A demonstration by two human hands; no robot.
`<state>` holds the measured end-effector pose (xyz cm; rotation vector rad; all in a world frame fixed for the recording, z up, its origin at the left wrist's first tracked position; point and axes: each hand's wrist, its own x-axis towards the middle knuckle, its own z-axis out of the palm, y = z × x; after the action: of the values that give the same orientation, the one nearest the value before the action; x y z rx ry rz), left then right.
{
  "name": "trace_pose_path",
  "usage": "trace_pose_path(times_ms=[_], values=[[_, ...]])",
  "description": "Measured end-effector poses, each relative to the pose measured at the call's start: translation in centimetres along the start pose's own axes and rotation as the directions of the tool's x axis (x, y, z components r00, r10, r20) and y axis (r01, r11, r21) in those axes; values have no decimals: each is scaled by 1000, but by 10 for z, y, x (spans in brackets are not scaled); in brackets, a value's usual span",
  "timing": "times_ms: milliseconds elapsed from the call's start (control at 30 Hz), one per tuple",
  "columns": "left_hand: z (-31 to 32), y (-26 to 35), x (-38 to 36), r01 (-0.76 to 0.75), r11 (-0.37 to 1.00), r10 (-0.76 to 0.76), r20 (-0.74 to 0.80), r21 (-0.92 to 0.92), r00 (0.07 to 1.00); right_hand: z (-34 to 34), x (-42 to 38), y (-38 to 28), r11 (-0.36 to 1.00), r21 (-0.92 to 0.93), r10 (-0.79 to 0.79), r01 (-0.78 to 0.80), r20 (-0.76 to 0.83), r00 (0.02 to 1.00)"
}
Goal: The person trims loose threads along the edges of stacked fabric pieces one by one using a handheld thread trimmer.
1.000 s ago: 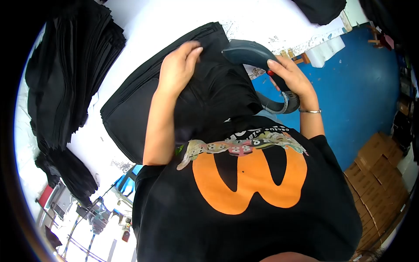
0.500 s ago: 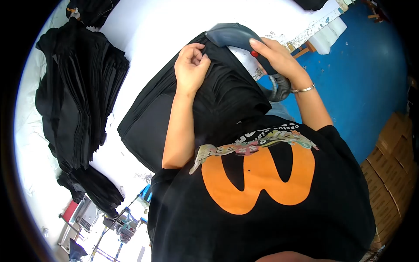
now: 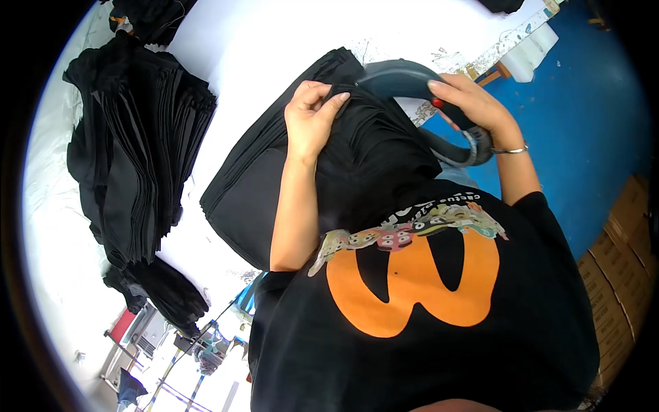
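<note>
My right hand (image 3: 473, 103) is wrapped round a handheld thread trimmer (image 3: 405, 74), dark grey and curved, with a red button and a ribbed hose. The trimmer's head, blurred, points left at the upper edge of a stack of black garment pieces (image 3: 377, 137). My left hand (image 3: 312, 117) pinches an edge of the top black fabric between thumb and fingers, just left of the trimmer's head. Folded layers fan out below and to the right of this hand. The stack lies over the white table's near edge and against my body.
Another tall pile of black pieces (image 3: 137, 151) lies to the left on the white table (image 3: 247, 41). More black fabric (image 3: 151, 20) is at the top left. Cardboard boxes (image 3: 614, 295) stand on the right, by the blue floor (image 3: 576, 130).
The trimmer has moved right, off the fabric corner, and its hose has swung out. My left hand has shifted slightly right, now pinching a raised fabric edge. The whole view has shifted a little.
</note>
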<state>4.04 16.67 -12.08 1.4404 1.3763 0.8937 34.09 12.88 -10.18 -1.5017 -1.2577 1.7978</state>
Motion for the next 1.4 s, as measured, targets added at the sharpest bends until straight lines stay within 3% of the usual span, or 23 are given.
trace_pose_path(times_ms=[67,100,133,167,200,233,300,367,400,467,500,633,700,767,800,900,967,1033,1067,1233,1333,1367,1400], values=[[1,-1,-7,-75,995,74,-17,-61,997,-1,-3,4,998,19,58,-59,47,997],[-2,10,-7,-363,884,352,91,295,931,8,2,-2,1000,-10,10,-10,-12,1000],[-6,16,-6,-600,570,549,283,562,787,15,8,-10,998,-46,-45,42,-70,997],[-11,13,-4,-679,579,566,377,451,733,24,16,-10,993,-51,-109,103,-132,985],[-13,13,-4,-445,851,333,369,279,868,24,18,-12,992,-56,-117,110,-148,982],[-16,14,-7,-113,988,62,409,103,910,25,18,-13,991,-58,-124,117,-157,980],[-5,34,0,213,973,-223,124,89,967,9,8,-5,997,-64,-47,42,-63,997],[8,-1,12,-193,798,223,17,571,975,-1,7,8,992,-86,-98,94,-39,994],[16,0,9,-229,745,261,43,626,964,-1,5,7,993,-94,-71,68,-32,997],[24,9,6,-115,761,147,3,638,989,3,7,-3,994,-107,-12,8,-31,999],[24,10,7,-87,767,118,-7,636,993,14,19,1,985,-139,-123,102,-153,981],[12,-5,7,-193,794,227,13,576,974,8,15,-7,991,-102,-99,91,-81,992],[9,-3,5,77,920,-71,-29,385,997,-4,7,0,983,-153,-102,98,-17,995],[10,-4,7,77,945,-68,-38,319,997,-8,-3,2,999,-2,53,-53,56,997],[11,-9,12,77,983,-77,-2,170,997,-2,6,10,996,-56,-72,72,3,997],[4,-5,20,257,958,-244,108,-130,964,23,26,-6,990,27,-137,142,-129,982],[5,8,16,282,922,-267,92,-263,959,18,24,-12,995,-15,-104,103,-108,989],[4,5,16,204,970,-192,101,-135,976,2,11,-2,988,-109,-112,112,11,994],[2,7,15,188,980,-193,103,59,976,-6,4,8,1000,11,19,-20,81,997],[5,3,14,291,956,-284,130,-45,950,22,16,-15,997,-15,-75,75,-55,996],[-4,11,11,339,933,-329,95,-124,940,22,23,-15,994,27,-104,105,-19,994],[-14,18,3,25,958,-43,59,285,997,14,15,-13,992,-65,-107,107,9,994],[-24,29,-5,-272,725,235,144,633,961,8,9,-11,981,-159,-105,109,34,994]])
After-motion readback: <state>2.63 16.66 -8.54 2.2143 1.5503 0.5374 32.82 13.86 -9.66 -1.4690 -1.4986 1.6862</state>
